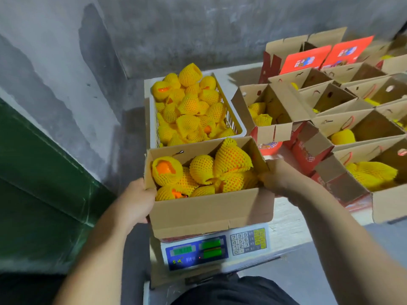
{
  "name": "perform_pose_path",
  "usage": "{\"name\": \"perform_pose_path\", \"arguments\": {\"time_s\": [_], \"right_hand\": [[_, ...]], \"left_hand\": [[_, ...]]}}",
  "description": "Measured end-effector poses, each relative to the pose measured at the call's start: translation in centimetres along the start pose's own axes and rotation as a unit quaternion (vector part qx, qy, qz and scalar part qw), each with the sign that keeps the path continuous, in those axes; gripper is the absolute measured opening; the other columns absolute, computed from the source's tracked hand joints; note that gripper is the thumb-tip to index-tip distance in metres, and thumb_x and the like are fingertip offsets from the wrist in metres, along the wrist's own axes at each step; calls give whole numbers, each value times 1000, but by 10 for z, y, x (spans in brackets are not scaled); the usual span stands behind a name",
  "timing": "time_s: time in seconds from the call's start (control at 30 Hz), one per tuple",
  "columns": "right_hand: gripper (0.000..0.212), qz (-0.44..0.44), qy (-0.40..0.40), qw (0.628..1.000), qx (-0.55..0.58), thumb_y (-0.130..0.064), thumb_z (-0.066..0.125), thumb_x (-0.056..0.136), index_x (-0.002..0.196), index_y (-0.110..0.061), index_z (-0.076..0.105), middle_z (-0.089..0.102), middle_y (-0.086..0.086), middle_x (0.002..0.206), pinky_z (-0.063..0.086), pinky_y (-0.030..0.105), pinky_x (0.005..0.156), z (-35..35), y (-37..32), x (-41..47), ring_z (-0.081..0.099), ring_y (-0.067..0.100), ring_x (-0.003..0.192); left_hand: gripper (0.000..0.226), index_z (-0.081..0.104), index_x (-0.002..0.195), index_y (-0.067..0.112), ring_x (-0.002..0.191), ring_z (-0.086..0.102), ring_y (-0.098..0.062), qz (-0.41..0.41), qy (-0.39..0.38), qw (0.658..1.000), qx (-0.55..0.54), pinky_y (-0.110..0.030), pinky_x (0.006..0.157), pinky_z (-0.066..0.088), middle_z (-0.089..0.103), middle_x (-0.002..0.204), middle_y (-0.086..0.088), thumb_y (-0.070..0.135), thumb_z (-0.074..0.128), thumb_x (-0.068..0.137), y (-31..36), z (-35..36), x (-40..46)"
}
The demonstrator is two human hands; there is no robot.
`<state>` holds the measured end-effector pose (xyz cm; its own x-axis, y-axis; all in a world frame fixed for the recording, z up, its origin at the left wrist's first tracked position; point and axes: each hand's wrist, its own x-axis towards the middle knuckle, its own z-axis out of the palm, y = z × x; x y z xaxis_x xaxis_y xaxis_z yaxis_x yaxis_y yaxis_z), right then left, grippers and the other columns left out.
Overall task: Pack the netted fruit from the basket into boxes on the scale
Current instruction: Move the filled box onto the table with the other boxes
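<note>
Gripping a rectangular corrugated cardboard box (209, 208) with both hands, left (137, 200), right (278, 178), foam-netted fruit (201, 169) inside.

box (209, 208) on scale (217, 249) | basket (240, 128) behind | more boxes (356, 130) right

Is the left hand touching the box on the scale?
Touching. The head view shows the left hand gripping the box at its left wall, thumb hooked over the rim.
</note>
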<state>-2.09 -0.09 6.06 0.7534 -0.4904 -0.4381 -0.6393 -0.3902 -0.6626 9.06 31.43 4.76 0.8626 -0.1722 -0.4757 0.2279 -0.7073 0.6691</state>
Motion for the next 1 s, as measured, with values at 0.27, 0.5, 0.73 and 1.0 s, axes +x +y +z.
{"name": "perform_pose_path", "arguments": {"time_s": [0.27, 0.5, 0.73, 1.0], "right_hand": [[23, -60, 85, 990, 94, -12, 54, 101, 81, -9, 65, 60, 1, 59, 44, 31, 53, -24, 45, -79, 51, 14, 56], [23, -68, 197, 969, 133, -7, 52, 102, 91, -18, 69, 60, 22, 80, 42, 36, 60, -91, 71, -129, 51, 18, 66], [48, -63, 281, 945, 154, -11, 52, 105, 99, -55, 70, 74, -12, 85, 59, 34, 69, -175, 126, -176, 69, 5, 77], [47, -6, 380, 905, 193, -7, 56, 102, 89, -48, 73, 72, -11, 75, 49, 33, 64, -324, 272, -210, 61, -4, 62]], "left_hand": [[22, 66, 86, 25, 71, 71, -33, 89, -28, 990, 108, -59, 76, 59, 71, 70, -5, 40, 49, 88, 38, -10, -43], [42, 64, 94, 35, 69, 70, -21, 208, -4, 971, 119, -52, 73, 58, 70, 69, 7, 63, 40, 76, 104, 17, -82], [45, 66, 109, 48, 70, 69, -10, 325, 0, 940, 102, -47, 70, 57, 72, 77, 21, 66, 39, 77, 185, 92, -131], [31, 64, 107, 46, 74, 69, -10, 379, -99, 910, 132, -43, 74, 57, 72, 81, 18, 56, 41, 88, 311, 291, -178]]}}
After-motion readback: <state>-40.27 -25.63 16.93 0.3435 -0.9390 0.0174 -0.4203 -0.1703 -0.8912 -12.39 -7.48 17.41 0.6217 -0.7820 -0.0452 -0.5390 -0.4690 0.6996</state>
